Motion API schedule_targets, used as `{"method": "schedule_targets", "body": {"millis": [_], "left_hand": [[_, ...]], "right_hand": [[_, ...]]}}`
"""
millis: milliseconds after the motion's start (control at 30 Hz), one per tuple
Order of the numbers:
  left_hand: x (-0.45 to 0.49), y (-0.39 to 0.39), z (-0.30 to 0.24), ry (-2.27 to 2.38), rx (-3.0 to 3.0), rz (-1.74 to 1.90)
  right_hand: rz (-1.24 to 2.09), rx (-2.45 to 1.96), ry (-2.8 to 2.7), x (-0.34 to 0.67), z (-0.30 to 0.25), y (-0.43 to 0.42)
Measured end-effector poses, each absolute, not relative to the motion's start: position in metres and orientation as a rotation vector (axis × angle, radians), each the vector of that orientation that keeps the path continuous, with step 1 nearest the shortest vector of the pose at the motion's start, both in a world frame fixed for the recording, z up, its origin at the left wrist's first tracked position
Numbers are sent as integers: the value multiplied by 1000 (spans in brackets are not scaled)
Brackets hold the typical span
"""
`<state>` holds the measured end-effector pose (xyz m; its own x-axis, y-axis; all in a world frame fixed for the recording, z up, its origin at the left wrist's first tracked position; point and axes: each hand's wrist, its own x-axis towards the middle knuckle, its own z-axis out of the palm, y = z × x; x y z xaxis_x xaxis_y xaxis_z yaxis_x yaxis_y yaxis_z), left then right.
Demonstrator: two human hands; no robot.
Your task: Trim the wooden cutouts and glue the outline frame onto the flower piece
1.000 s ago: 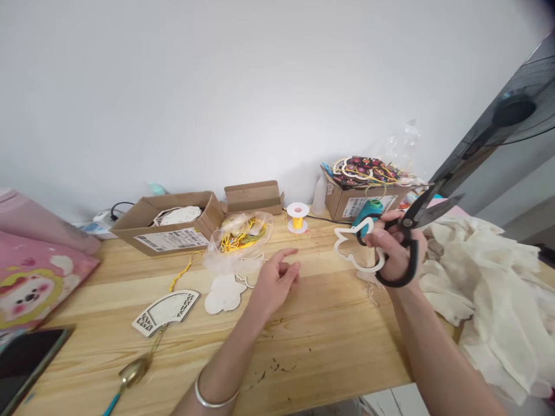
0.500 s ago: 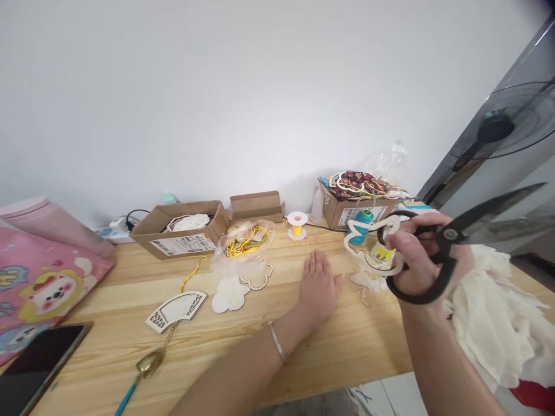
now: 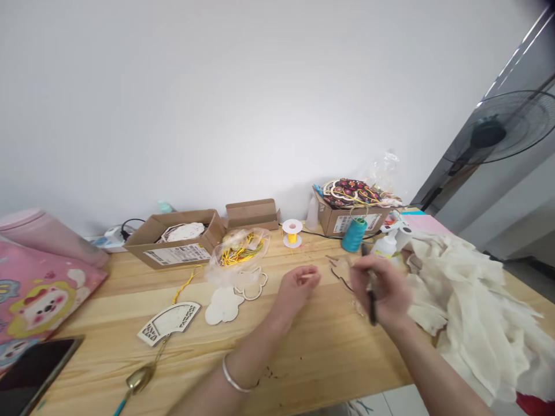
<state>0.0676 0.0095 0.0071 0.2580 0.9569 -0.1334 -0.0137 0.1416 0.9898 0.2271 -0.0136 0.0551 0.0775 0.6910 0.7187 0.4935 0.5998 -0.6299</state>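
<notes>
My right hand (image 3: 388,292), smeared by motion, is closed around scissors (image 3: 372,306) with black handles; most of them is hidden by the hand. At its fingertips is a thin pale piece with a dark wavy edge (image 3: 341,278); whether the hand touches it I cannot tell. My left hand (image 3: 299,289), with a bangle on its wrist, is closed just above the wooden table, fingers curled toward the thumb. What it pinches, if anything, is too small to make out. Left of it are a white cloud-shaped piece (image 3: 224,305) and a cloud-shaped wooden outline (image 3: 255,284).
Cream cloth (image 3: 468,294) is heaped at the right. Behind stand a teal thread cone (image 3: 354,234), a glue bottle (image 3: 385,246), a yellow thread spool (image 3: 292,237) and cardboard boxes (image 3: 177,254). A fan-shaped ornament (image 3: 171,322), a spoon (image 3: 139,378) and a phone (image 3: 39,370) lie left.
My right hand has come down and left with the scissors, from raised to near the table. My left hand has lifted from lying flat and curled its fingers.
</notes>
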Motion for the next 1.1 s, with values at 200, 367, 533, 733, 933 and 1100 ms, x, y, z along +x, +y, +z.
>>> {"method": "schedule_targets", "body": {"millis": [200, 367, 533, 733, 933, 1100], "left_hand": [[33, -4, 10, 790, 412, 734], [9, -7, 9, 913, 382, 993], [-21, -15, 22, 867, 445, 955], [-36, -19, 30, 849, 574, 899], [-28, -35, 28, 855, 862, 863], [-54, -69, 5, 966, 876, 892]], "right_hand": [[-331, -333, -2597, 177, 31, -7], [-132, -721, -2428, 196, 15, 14], [67, -1288, -2396, 255, -9, 58], [110, -1487, -2346, 237, 21, 53], [936, -1219, -2138, 135, 33, -7], [986, -1465, -1895, 150, -9, -26]]}}
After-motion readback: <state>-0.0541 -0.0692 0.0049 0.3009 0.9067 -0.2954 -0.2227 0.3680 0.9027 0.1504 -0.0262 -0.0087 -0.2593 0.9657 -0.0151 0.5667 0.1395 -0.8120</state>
